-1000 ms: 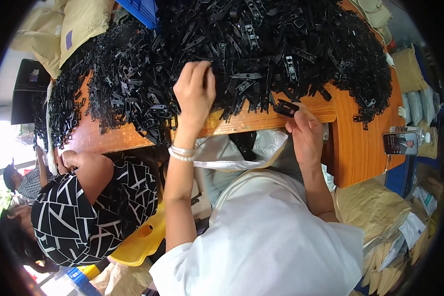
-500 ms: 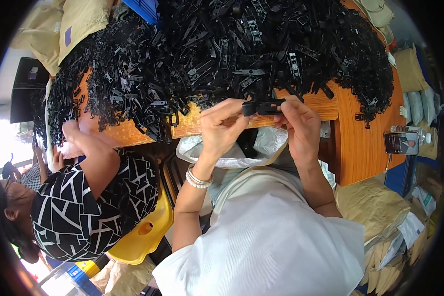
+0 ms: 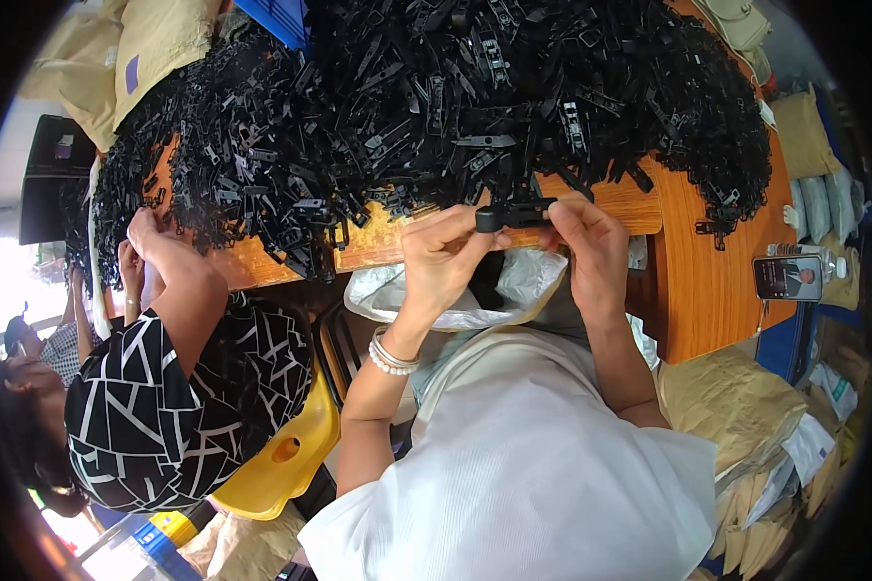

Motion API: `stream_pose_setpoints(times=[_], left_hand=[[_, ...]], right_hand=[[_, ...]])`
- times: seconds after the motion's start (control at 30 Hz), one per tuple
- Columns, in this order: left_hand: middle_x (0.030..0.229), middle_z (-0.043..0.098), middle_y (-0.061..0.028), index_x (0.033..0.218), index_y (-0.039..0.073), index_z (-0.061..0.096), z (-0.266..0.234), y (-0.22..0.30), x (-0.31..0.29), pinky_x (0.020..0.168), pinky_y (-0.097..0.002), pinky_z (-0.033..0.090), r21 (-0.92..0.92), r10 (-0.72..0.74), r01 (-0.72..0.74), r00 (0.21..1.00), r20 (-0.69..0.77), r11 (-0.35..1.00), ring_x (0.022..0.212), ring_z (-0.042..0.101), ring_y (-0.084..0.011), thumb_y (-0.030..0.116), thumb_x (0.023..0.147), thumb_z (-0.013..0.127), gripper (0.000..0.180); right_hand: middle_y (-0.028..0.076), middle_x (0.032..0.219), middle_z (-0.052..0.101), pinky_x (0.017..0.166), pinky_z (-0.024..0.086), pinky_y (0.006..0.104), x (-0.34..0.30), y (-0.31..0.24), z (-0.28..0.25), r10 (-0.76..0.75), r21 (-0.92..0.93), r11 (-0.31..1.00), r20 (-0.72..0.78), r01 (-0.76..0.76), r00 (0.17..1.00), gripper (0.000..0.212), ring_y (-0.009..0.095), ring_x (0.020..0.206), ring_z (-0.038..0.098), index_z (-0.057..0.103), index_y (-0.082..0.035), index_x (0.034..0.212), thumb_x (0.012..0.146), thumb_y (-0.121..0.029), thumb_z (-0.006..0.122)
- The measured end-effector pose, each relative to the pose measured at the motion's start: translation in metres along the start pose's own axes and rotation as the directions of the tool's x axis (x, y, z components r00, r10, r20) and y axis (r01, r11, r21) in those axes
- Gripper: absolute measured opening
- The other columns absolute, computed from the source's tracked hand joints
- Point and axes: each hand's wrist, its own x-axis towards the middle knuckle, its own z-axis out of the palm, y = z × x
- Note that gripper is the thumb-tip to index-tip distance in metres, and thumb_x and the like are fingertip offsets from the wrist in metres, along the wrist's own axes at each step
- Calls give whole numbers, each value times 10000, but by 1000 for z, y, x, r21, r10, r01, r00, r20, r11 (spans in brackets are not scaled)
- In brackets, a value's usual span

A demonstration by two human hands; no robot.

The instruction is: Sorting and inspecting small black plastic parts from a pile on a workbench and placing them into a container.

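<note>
Between my two hands, just in front of the table's near edge, is a black plastic clip-like part (image 3: 518, 214). My left hand (image 3: 443, 254) pinches its left end, which looks like a smooth rounded block. The fingers and thumb of my right hand (image 3: 588, 239) grip its thinner, slotted right end. Beyond my hands a large heap of black plastic parts (image 3: 388, 116) covers most of the table. Below them a white-lined sack (image 3: 378, 295) hangs open at my lap, with something dark inside that I cannot make out.
A wooden table (image 3: 712, 300) carries the heap. On its right lies a phone (image 3: 788, 279) by a clear bottle (image 3: 831, 263). At left a co-worker in a black-and-white patterned top (image 3: 150, 416) sits on a yellow chair (image 3: 295, 460), hands at the heap. Brown sacks (image 3: 746, 407) lie at right.
The black part has turned slightly between my fingers, its rounded end now showing more of its side. My left hand has shifted a little right. The co-worker's hands have moved at the heap.
</note>
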Motion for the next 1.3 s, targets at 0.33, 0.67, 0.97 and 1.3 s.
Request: stream_pose_setpoints(times=[0.33, 0.67, 0.97, 1.3], left_hand=[[748, 581, -40, 924, -52, 564, 4, 18, -3, 572, -168, 448, -203, -354, 371, 928, 114, 906, 636, 540, -51, 35, 780, 608, 173], [739, 541, -26, 773, -37, 612, 0, 18, -4, 527, -206, 372, -184, -307, 325, 944, 120, 928, 628, 472, -61, 88, 755, 660, 135], [726, 550, -75, 787, -27, 603, -15, 19, 37, 590, -256, 416, -1, -125, 138, 903, 411, 990, 648, 505, -130, 118, 788, 604, 145], [803, 588, -94, 827, 23, 609, -82, -24, 206, 758, -348, 430, 850, 157, -526, 842, 516, 29, 845, 528, -270, 58, 701, 563, 138]], right_hand=[[20, 758, 486, 581, 348, 179, -6, 4, 7, -220, -353, 905, 86, 236, 972, 59, 65, 651, 436, 582, 57, 753, 742, 22, 629], [21, 841, 547, 668, 396, 212, -7, 12, 11, -159, -2, 987, 109, 160, 981, 130, 80, 731, 500, 613, 22, 831, 735, -45, 668], [62, 873, 586, 575, 381, 197, -1, 23, -2, -117, -68, 990, 64, 121, 991, 280, 85, 652, 498, 548, 55, 1022, 807, -116, 602], [105, 743, 608, 552, 391, 210, -13, 33, -20, 39, -20, 999, -17, -39, 999, 205, 107, 591, 510, 555, 53, 993, 823, -61, 554]])
